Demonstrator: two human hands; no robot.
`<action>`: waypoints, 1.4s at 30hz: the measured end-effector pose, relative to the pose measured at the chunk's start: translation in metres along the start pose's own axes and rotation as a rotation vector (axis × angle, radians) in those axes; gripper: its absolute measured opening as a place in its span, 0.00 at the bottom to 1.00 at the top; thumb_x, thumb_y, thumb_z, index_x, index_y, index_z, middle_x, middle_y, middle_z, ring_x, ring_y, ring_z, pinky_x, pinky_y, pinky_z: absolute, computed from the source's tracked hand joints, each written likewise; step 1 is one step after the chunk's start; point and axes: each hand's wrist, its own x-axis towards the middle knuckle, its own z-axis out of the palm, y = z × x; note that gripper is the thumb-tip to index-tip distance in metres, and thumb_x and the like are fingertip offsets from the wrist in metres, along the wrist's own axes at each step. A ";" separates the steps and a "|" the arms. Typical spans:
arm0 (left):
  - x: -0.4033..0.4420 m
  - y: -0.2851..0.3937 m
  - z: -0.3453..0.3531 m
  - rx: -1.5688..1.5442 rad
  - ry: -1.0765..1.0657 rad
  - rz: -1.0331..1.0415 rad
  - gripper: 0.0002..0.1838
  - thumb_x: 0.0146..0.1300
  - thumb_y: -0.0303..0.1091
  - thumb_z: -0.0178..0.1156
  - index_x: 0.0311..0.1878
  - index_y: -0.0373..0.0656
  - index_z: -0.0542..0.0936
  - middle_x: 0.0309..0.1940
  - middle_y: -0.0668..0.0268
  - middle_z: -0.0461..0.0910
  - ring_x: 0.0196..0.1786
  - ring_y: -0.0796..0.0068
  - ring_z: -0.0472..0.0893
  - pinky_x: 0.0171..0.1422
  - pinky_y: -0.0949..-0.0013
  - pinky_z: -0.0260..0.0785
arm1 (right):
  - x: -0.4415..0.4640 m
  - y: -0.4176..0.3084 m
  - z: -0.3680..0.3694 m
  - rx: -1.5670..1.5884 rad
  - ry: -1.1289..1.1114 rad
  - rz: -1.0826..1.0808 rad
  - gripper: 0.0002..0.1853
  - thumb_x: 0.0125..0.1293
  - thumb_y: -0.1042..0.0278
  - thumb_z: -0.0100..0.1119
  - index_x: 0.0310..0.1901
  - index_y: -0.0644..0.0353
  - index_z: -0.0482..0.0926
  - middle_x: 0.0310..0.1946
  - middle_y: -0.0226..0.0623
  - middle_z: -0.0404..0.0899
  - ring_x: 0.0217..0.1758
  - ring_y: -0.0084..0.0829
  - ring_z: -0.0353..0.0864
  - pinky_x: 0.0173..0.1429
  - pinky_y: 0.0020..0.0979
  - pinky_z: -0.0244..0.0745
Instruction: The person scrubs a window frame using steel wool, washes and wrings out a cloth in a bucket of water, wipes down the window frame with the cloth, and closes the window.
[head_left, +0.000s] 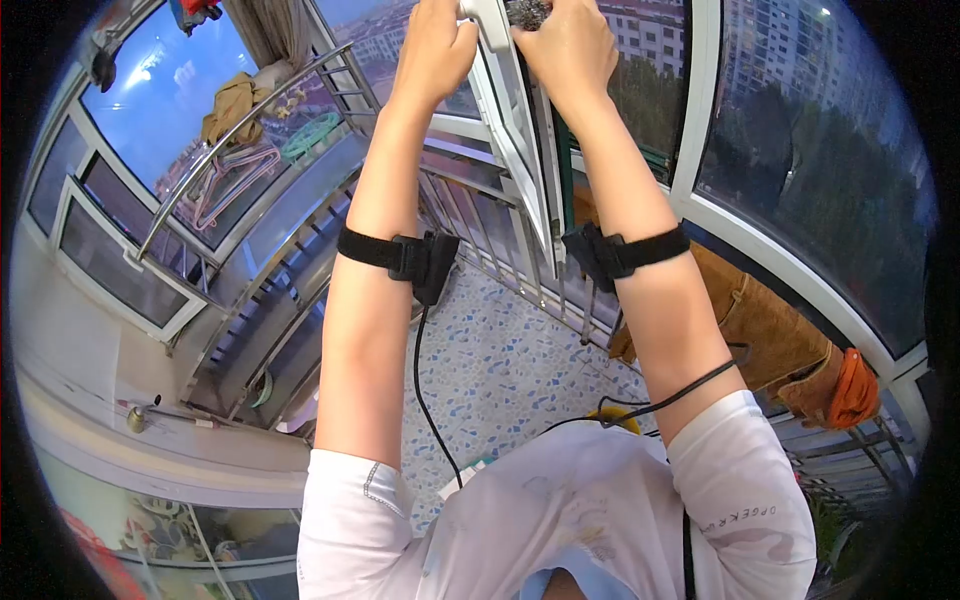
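Note:
Both my arms reach up to a white-framed window sash (520, 165) that stands swung open, seen nearly edge-on. At the top edge of the view, my left hand (437, 50) is closed on the sash's left side, beside a white handle (487, 22); its fingertips are partly hidden. On the other side of the sash, my right hand (572, 48) is closed on a grey, fuzzy scrubber (527, 13), which lies close to the frame. Black straps with small black boxes go round both forearms.
Metal railings (480, 215) run below the windows. At the left is a rack rail (235, 130) with hangers (235, 170) and cloth. A brown cover (765, 325) and an orange bag (853, 390) hang at the right. Black cables trail from the arms over the speckled floor (500, 350).

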 end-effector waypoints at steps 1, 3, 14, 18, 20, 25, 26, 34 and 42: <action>0.000 -0.002 0.002 -0.005 0.011 0.015 0.18 0.57 0.29 0.46 0.50 0.31 0.69 0.44 0.43 0.70 0.50 0.43 0.69 0.59 0.54 0.61 | 0.001 0.005 0.002 -0.084 0.050 0.012 0.09 0.54 0.65 0.64 0.33 0.58 0.74 0.36 0.47 0.75 0.41 0.55 0.77 0.43 0.51 0.70; 0.002 -0.010 0.005 0.019 -0.018 0.043 0.19 0.57 0.30 0.48 0.51 0.33 0.71 0.43 0.46 0.71 0.50 0.46 0.70 0.59 0.55 0.61 | 0.009 0.018 -0.007 0.101 0.091 0.029 0.13 0.50 0.64 0.69 0.32 0.60 0.75 0.34 0.46 0.75 0.40 0.52 0.78 0.43 0.48 0.71; 0.005 0.001 0.005 0.035 -0.021 0.029 0.22 0.54 0.32 0.51 0.53 0.32 0.70 0.46 0.47 0.71 0.52 0.46 0.69 0.61 0.53 0.62 | 0.007 0.022 -0.008 0.294 -0.005 -0.135 0.10 0.52 0.69 0.65 0.32 0.61 0.75 0.33 0.48 0.74 0.39 0.53 0.76 0.42 0.44 0.71; 0.004 0.005 0.004 0.036 -0.004 0.014 0.22 0.55 0.32 0.51 0.53 0.32 0.70 0.45 0.48 0.71 0.52 0.46 0.69 0.60 0.53 0.62 | 0.009 0.020 -0.014 0.263 -0.060 -0.179 0.07 0.53 0.71 0.64 0.32 0.60 0.75 0.34 0.47 0.75 0.39 0.53 0.77 0.41 0.46 0.71; 0.006 0.006 0.003 0.038 -0.028 0.001 0.22 0.55 0.32 0.51 0.53 0.33 0.70 0.45 0.48 0.71 0.52 0.46 0.69 0.61 0.53 0.62 | 0.007 0.015 -0.015 0.072 -0.115 -0.145 0.08 0.53 0.72 0.63 0.33 0.58 0.74 0.35 0.46 0.75 0.39 0.54 0.78 0.41 0.47 0.72; 0.010 0.000 0.006 0.042 -0.044 0.049 0.23 0.57 0.32 0.49 0.55 0.32 0.70 0.44 0.47 0.73 0.51 0.49 0.71 0.60 0.56 0.62 | 0.006 0.014 -0.015 0.069 -0.088 -0.077 0.11 0.56 0.64 0.63 0.35 0.58 0.73 0.36 0.46 0.74 0.40 0.53 0.78 0.42 0.52 0.71; 0.009 0.002 0.007 0.041 -0.045 0.048 0.23 0.57 0.32 0.49 0.55 0.32 0.70 0.44 0.47 0.73 0.51 0.49 0.71 0.60 0.56 0.62 | 0.007 0.015 -0.014 0.068 -0.089 -0.076 0.11 0.56 0.64 0.63 0.35 0.58 0.73 0.36 0.46 0.74 0.40 0.53 0.78 0.42 0.52 0.71; 0.014 -0.001 0.021 0.069 -0.100 0.012 0.20 0.56 0.29 0.48 0.52 0.31 0.68 0.44 0.42 0.68 0.51 0.43 0.68 0.60 0.53 0.60 | 0.016 0.033 -0.009 -0.170 -0.071 -0.098 0.11 0.55 0.71 0.61 0.39 0.59 0.71 0.42 0.47 0.73 0.42 0.55 0.79 0.44 0.56 0.70; 0.014 0.005 0.013 0.049 -0.092 -0.013 0.23 0.56 0.33 0.51 0.54 0.33 0.70 0.47 0.46 0.72 0.53 0.45 0.70 0.61 0.52 0.62 | 0.041 0.060 -0.048 0.017 -0.046 -0.115 0.15 0.50 0.69 0.66 0.39 0.58 0.75 0.39 0.46 0.76 0.43 0.50 0.79 0.46 0.44 0.74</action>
